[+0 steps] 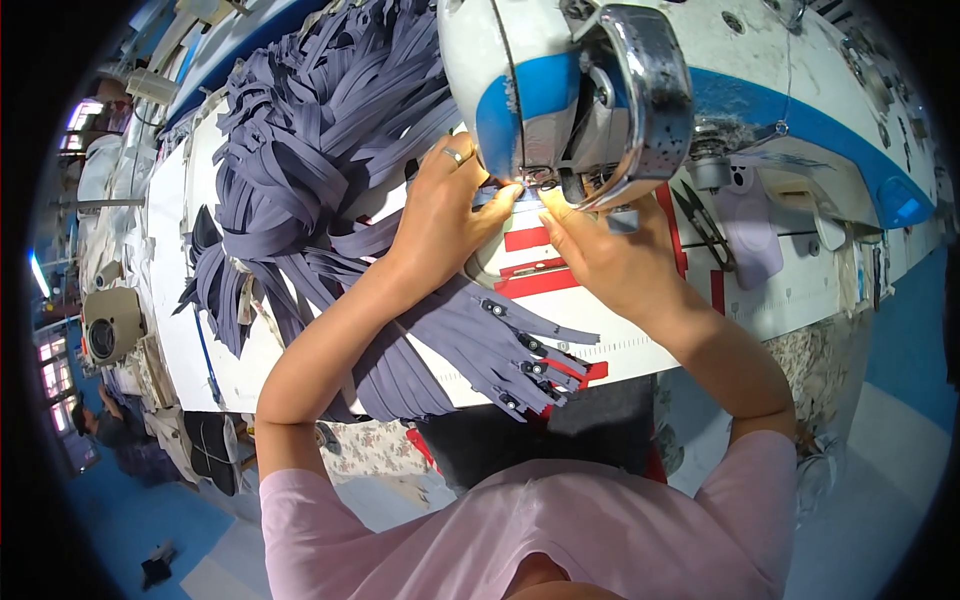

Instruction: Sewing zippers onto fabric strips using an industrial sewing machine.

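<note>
A white and blue sewing machine stands in front of me, its needle area between my hands. My left hand, a ring on one finger, is bent and closed beside the presser foot. A bit of grey zipper tape shows between its thumb and fingers. From the other side, my right hand reaches the foot with thumb and forefinger pressed together; what they hold is hidden. Near my left forearm, several grey zippers with dark sliders fan out over the table's front edge.
A big tangled heap of grey zippers covers the table's left part. Thread snips lie right of the machine head, beside a pale lilac piece. Red tape strips mark the white tabletop. Another person is far left.
</note>
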The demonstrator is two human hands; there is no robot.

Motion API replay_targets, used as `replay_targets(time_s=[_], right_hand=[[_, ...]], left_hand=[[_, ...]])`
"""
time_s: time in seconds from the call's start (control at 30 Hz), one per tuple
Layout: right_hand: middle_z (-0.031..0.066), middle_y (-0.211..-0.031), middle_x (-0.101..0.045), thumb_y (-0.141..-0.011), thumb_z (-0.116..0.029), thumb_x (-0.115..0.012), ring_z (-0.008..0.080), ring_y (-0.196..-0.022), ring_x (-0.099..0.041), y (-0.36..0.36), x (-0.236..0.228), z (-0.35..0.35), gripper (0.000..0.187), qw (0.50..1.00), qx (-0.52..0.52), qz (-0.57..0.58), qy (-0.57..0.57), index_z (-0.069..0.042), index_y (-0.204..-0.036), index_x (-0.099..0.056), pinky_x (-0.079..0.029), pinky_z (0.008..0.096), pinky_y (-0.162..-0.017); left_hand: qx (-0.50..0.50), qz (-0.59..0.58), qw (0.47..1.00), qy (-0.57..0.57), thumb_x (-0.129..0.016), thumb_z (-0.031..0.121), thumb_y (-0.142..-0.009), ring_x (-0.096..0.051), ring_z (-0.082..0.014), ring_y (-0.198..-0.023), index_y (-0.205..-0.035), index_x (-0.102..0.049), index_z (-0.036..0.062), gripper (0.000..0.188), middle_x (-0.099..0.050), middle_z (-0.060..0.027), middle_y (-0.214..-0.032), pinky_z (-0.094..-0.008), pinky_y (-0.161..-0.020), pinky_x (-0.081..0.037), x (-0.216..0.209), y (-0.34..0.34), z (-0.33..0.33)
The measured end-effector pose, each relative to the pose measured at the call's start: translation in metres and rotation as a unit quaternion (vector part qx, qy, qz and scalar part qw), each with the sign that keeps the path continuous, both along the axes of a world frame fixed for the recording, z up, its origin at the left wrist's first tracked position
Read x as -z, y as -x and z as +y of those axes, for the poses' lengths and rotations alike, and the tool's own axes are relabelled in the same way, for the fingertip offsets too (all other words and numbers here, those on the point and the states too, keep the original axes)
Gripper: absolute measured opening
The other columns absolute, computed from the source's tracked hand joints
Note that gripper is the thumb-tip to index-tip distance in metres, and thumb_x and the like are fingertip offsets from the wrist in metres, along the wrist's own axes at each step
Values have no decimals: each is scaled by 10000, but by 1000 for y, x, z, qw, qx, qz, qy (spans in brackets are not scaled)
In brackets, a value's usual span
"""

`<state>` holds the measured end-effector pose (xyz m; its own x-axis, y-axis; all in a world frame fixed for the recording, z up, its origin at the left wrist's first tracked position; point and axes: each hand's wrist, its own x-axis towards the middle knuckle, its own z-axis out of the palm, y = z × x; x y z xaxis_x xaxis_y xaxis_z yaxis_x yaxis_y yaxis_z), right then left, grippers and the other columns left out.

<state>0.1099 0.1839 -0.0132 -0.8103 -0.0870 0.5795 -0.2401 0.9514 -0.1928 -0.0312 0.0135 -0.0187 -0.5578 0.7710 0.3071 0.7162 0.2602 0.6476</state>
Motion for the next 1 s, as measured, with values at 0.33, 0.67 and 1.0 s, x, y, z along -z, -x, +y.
replay_targets(time_s=[0.33, 0.67, 1.0], right_hand=[[128, -1007, -593, -792, -119, -773, 288, -908, -599, 0, -4, 3, 146, 998, -16, -7, -54, -18, -882, -718, -514, 408, -746], [127, -929, -581, -782, -108, -762, 272, -875, -591, 2, -4, 1, 171, 995, 24, 8, -102, -16, -886, -662, -515, 396, -745], [120, -928, -583, -663, -14, -691, 296, -865, -569, 2, 0, 5, 213, 994, 15, 33, -105, -54, -866, -641, -487, 408, -740]], left_hand=[[20, 12, 999, 44, -771, 85, -779, -556, -375, -1059, -1051, -644, 8, 310, -593, -164, -1113, -445, -894, -463, 0, 6, -5], [28, 99, 994, 31, -775, 75, -758, -566, -375, -1103, -1040, -683, 16, 303, -623, -173, -1128, -448, -942, -453, 4, 11, -2], [26, 79, 995, 63, -781, 71, -738, -562, -386, -1128, -1037, -676, -9, 327, -631, -189, -1099, -449, -943, -444, 4, 10, -1]])
